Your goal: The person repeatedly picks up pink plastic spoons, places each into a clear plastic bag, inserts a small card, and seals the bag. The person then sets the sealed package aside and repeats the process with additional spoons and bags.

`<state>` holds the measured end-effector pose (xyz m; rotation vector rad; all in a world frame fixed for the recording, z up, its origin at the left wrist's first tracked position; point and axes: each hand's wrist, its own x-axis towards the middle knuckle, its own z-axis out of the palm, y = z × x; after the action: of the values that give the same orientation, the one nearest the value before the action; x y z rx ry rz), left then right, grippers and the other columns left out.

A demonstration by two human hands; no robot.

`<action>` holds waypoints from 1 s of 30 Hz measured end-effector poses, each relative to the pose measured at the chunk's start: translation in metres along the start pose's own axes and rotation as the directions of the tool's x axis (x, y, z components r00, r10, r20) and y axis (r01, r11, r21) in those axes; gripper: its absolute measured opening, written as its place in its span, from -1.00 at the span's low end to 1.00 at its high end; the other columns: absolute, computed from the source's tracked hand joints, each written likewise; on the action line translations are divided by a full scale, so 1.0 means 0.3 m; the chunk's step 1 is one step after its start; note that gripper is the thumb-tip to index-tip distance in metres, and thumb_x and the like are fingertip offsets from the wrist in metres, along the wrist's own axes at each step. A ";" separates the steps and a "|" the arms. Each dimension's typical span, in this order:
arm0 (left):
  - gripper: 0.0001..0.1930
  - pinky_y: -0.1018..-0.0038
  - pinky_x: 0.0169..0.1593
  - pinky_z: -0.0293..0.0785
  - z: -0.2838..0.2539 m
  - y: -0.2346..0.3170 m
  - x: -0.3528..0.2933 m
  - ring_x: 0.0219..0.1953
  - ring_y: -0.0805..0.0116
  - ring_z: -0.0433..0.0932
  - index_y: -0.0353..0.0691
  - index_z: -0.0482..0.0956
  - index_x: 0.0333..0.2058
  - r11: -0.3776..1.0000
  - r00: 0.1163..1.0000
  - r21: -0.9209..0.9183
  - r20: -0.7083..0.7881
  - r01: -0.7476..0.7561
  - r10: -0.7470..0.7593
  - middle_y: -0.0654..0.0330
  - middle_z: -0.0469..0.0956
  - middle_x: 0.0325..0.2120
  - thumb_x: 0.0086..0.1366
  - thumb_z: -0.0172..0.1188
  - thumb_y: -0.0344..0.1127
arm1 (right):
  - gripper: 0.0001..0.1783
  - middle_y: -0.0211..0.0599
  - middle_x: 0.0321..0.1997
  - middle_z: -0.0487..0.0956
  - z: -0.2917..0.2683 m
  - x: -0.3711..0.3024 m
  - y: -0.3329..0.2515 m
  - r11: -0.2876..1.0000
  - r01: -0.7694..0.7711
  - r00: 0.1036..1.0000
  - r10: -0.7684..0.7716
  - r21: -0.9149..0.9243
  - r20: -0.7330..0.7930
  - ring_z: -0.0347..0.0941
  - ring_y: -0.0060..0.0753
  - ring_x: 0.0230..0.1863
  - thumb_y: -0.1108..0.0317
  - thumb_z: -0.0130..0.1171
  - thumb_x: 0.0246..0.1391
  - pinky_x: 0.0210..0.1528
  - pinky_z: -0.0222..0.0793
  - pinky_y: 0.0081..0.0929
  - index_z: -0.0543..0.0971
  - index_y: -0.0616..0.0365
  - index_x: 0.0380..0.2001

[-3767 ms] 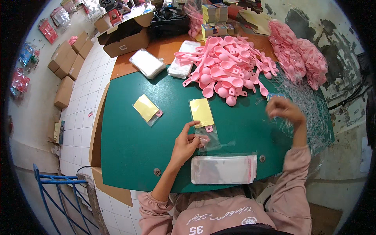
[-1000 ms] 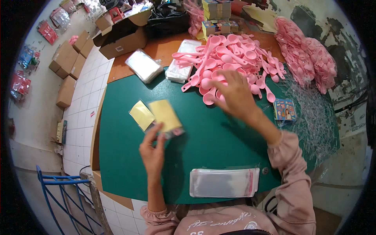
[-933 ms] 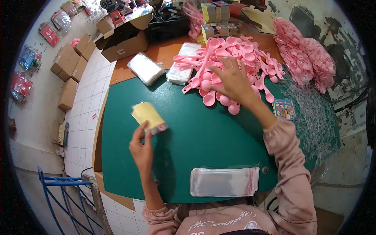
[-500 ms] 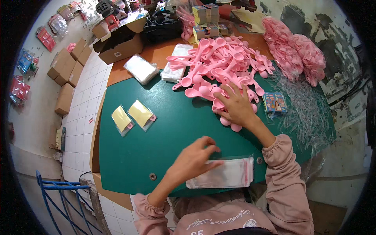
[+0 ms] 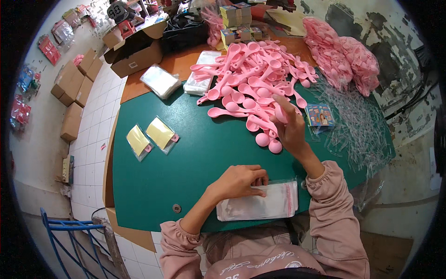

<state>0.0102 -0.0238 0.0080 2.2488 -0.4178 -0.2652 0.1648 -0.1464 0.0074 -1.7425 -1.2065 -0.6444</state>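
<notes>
My right hand (image 5: pixel 293 130) is raised at the near edge of a pile of pink plastic measuring spoons (image 5: pixel 260 69). Its fingers are closed on a pink measuring spoon (image 5: pixel 280 114), partly hidden by the hand. Close in front of me lies a stack of clear plastic bags (image 5: pixel 260 204) with a pinkish strip along the right end. Over the far edge of this stack rests my left hand (image 5: pixel 241 180), fingers bent and thumb apart from them, with nothing visible held. Two filled bags (image 5: pixel 160 134), each with a yellow card and a pink tip showing, lie to the left.
Small colourful printed cards (image 5: pixel 320 115) lie right of the spoons, beside a heap of clear plastic strips (image 5: pixel 357 125). Pink bulging bags (image 5: pixel 341 58) stand behind. More clear bags (image 5: pixel 160 81), an open carton (image 5: pixel 134 56) and bundled card stacks (image 5: pixel 236 16) line the far side.
My right hand has drawn back from the pile and closed on a pink spoon. My left hand has come down onto the far edge of the clear bags.
</notes>
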 end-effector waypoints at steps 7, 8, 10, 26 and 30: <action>-0.84 0.49 -0.33 0.41 -0.012 -0.095 0.006 -0.37 0.40 0.49 -0.24 0.46 -0.40 0.914 0.999 -0.402 -0.004 -0.050 0.053 0.23 0.51 -0.41 0.07 0.21 -0.34 | -0.30 -0.08 -0.14 0.31 -0.058 0.031 -0.070 0.962 -0.248 0.939 0.211 0.112 0.272 0.32 -0.27 -0.23 0.60 -0.05 -0.11 -0.16 0.27 -0.40 0.09 0.19 0.18; -0.84 0.51 -0.31 0.42 -0.013 -0.113 0.003 -0.33 0.43 0.49 -0.23 0.44 -0.35 0.830 0.998 -0.554 -0.045 -0.062 0.045 0.22 0.51 -0.39 0.09 0.19 -0.37 | -0.34 -0.13 -0.17 0.32 -0.078 0.030 -0.052 0.918 -0.329 0.870 0.204 0.221 0.449 0.32 -0.32 -0.23 0.58 -0.03 -0.10 -0.15 0.26 -0.46 0.14 0.21 0.16; -0.80 0.54 -0.30 0.41 -0.019 -0.154 -0.011 -0.31 0.46 0.48 -0.23 0.40 -0.28 0.681 0.994 -0.728 -0.111 -0.083 0.002 0.21 0.51 -0.37 0.11 0.17 -0.38 | -0.53 -0.23 -0.21 0.33 -0.090 0.038 -0.059 0.749 -0.532 0.752 0.205 0.395 0.626 0.32 -0.47 -0.21 0.54 0.02 -0.06 -0.13 0.26 -0.57 0.36 0.25 0.02; -0.79 0.68 -0.28 0.35 -0.099 -0.155 -0.023 -0.30 0.52 0.53 -0.30 0.44 -0.28 0.619 0.877 -0.783 -0.253 0.062 -0.409 0.15 0.58 -0.34 0.14 0.16 -0.33 | -0.80 -0.44 -0.55 0.47 -0.068 0.018 -0.032 0.614 -0.653 0.753 0.466 0.444 0.464 0.38 -0.72 -0.56 0.43 0.14 -0.03 -0.57 0.28 -0.76 0.47 0.23 -0.29; -0.78 0.67 -0.30 0.35 -0.096 -0.159 -0.019 -0.32 0.54 0.52 -0.32 0.45 -0.27 0.630 0.860 -0.775 -0.279 0.060 -0.426 0.18 0.58 -0.38 0.13 0.18 -0.36 | -0.80 -0.43 -0.54 0.48 -0.050 0.003 -0.058 0.612 -0.640 0.768 0.494 0.465 0.407 0.39 -0.72 -0.56 0.43 0.17 -0.05 -0.55 0.29 -0.74 0.42 0.21 -0.32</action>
<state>0.0242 0.0275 -0.0095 1.4480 0.2488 -0.0349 0.1503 -0.1570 0.0216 -1.5462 -0.7813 0.3278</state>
